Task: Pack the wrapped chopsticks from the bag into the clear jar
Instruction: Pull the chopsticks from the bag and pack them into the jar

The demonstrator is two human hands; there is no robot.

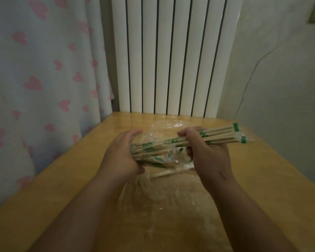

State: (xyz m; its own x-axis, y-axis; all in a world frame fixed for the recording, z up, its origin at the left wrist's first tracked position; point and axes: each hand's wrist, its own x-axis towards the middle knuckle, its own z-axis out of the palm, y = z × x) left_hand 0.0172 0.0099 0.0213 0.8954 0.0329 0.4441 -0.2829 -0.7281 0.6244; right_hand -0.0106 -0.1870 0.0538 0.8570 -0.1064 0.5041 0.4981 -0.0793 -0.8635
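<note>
while the clear jar is cupped on its side in the left hand above the wooden table, a bundle of wrapped chopsticks is clamped in the closed right hand, its left ends pushed into the jar's mouth. one loose pair is left on the clear plastic bag spread over the table.

head-worn wide view, facing forward and down, close over table, radiator beyond
</note>
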